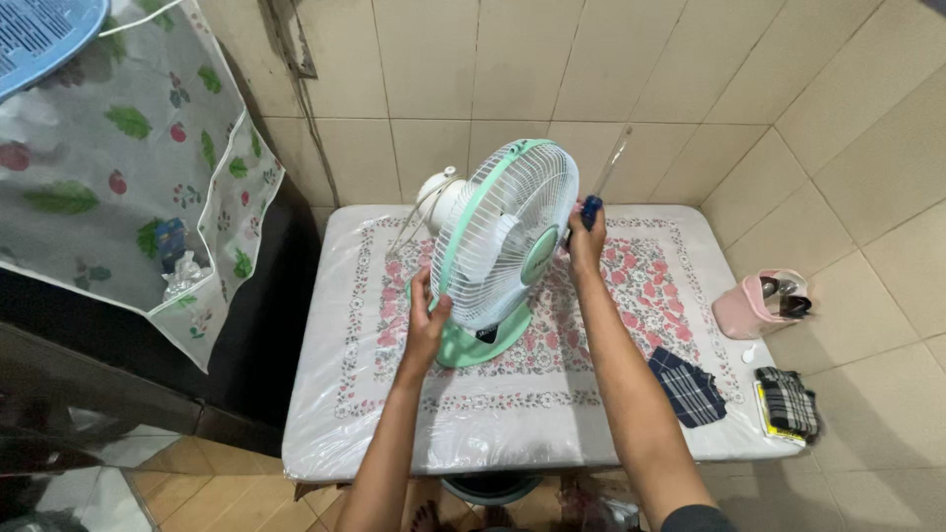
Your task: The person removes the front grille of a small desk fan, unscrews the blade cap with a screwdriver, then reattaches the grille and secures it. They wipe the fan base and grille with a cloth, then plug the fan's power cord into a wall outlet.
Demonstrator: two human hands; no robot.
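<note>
hands closed: left hand (427,317) on fan (503,236), right hand (585,239) around screwdriver (595,192)

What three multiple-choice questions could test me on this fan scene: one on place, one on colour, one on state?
1. Where does the fan stand?
A. on the table
B. on the floor
C. on a chair

2. What colour is the fan's base?
A. red
B. green
C. black

3. What is the right hand doing?
A. resting flat on the table
B. gripping a blue-handled tool at the fan's grille
C. hanging empty

Answers: 1 A, its base sits on the plastic-covered table. 2 B, base and rim are pale green. 3 B, the fingers close around the blue handle, while the left hand steadies the grille.
</note>
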